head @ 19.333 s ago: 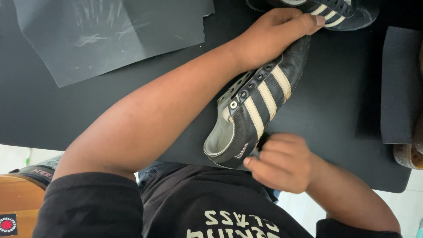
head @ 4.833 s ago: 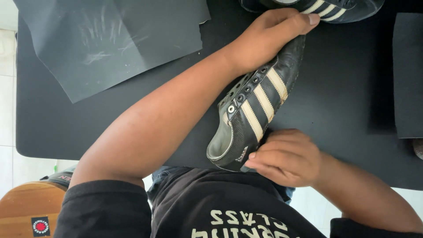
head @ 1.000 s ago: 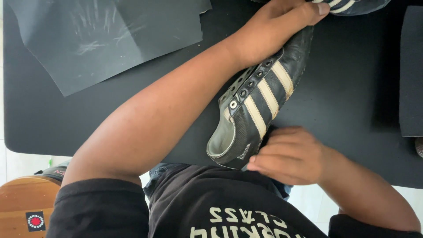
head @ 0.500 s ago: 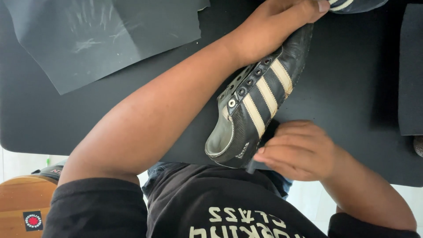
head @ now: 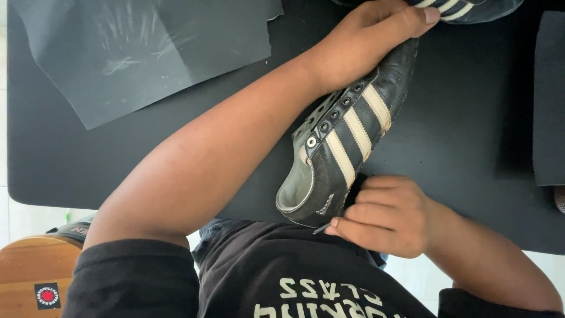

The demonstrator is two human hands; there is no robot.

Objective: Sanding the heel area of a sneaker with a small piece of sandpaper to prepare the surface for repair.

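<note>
We see a black shoe with cream stripes lying on a black table, near the edge closest to the person. Its long axis runs diagonally, from the heel at lower left in the view to the toe at upper right. The toe points away from the person and toward a second striped shoe at the top edge of the view. The opening and eyelets face left, the striped side faces up and right.

The left hand reaches across from lower left, forearm passing over the laced part, and lies closed over the toe end, fingers curled round it and thumb stretched out along the top. The right hand sits just beside the heel, on the shoe's right side, loosely curled with the fingertips touching the heel edge. A thin dark sliver shows at the fingertips; we cannot tell what it is, or whether the hand pinches it.

So the shoe lies between both hands, one at each end.

A dark grey sheet with whitish scratch marks lies at upper left, well apart from the shoe. A dark pad sits at the right edge. A wooden stool shows at lower left.
</note>
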